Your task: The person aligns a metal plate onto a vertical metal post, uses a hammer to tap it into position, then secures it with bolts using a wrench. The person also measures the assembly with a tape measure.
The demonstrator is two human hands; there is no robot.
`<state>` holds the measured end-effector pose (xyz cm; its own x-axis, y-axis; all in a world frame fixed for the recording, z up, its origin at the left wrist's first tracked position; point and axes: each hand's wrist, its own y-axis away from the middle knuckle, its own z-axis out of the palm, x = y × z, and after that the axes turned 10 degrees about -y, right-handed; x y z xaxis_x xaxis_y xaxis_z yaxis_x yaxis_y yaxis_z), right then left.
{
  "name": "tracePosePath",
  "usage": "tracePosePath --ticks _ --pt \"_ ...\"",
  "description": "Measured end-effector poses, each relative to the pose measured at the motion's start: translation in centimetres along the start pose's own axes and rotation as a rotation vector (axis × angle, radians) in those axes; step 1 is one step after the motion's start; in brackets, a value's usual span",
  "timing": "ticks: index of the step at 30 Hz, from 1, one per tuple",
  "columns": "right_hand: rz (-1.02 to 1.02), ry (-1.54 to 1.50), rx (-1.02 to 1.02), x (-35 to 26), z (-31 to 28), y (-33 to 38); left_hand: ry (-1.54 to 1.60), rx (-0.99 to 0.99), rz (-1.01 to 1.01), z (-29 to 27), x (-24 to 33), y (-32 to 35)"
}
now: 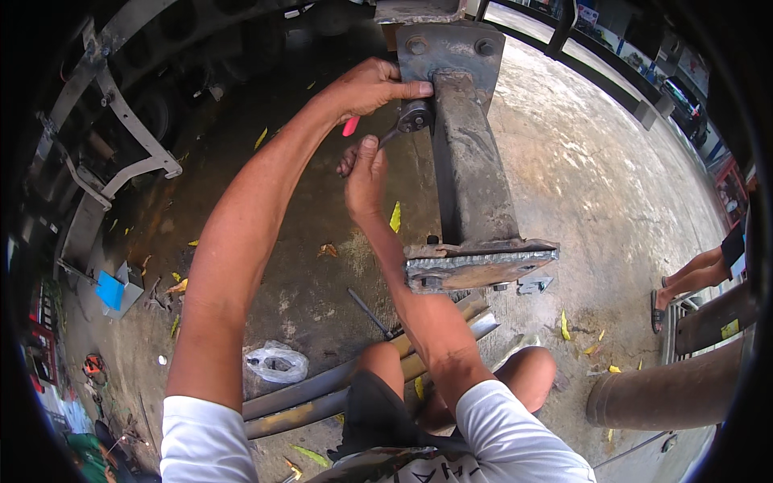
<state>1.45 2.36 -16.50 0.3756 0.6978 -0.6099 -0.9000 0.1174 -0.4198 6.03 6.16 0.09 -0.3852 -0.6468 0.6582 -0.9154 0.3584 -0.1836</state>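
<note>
— What's over at the far left?

— A grey metal frame (121,137) along the dark edge, then a blue box (110,290) on the concrete floor (612,185), with yellow leaves scattered about. Nearer the knees lies a crumpled plastic bag (275,362), next to some long metal bars (322,394).

— And the hands?

— The left hand (370,86) reaches up to a rusty steel post (467,161), its thumb stretched across the post's face and its fingers curled behind the edge just above a wrench socket (415,118). That grip is wrapped on the post. Something red and pink shows just below the palm; I can't tell what it is.

— The right one?

— The right hand (364,173) sits lower, its grip clamped round the wrench handle (385,138), thumb pointing up along it. The socket end is dark and round, pressed against the post's left side, near the top plate.

— What does the post look like?

— Square, brown with rust, standing between a bolted top plate (451,44) and a thick base plate (479,266) with rough weld beads on its edge.

— Further right?

— A fat rusty pipe (668,394), and another person's legs (692,278) in sandals at the edge.
</note>
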Motion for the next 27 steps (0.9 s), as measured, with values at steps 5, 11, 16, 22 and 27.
tracePosePath --ticks 5,11,16,22,27 --pt "-0.126 0.930 -0.048 -3.7 -7.6 0.7 0.086 0.045 -0.021 0.1 -1.7 0.6" --pt "-0.362 0.786 0.081 -0.3 -6.7 -1.9 0.113 0.043 0.022 1.2 -0.2 -0.1" --pt "0.115 0.006 -0.117 -0.4 -3.0 0.3 -0.076 0.018 -0.004 0.3 -0.3 -0.8" --pt "-0.463 1.111 -0.125 -6.3 -10.0 -0.9 0.043 0.076 0.010 0.3 -1.1 0.9" --pt "-0.283 0.599 0.129 2.0 -4.5 -1.6 0.059 0.059 0.057 1.8 1.7 -0.3"
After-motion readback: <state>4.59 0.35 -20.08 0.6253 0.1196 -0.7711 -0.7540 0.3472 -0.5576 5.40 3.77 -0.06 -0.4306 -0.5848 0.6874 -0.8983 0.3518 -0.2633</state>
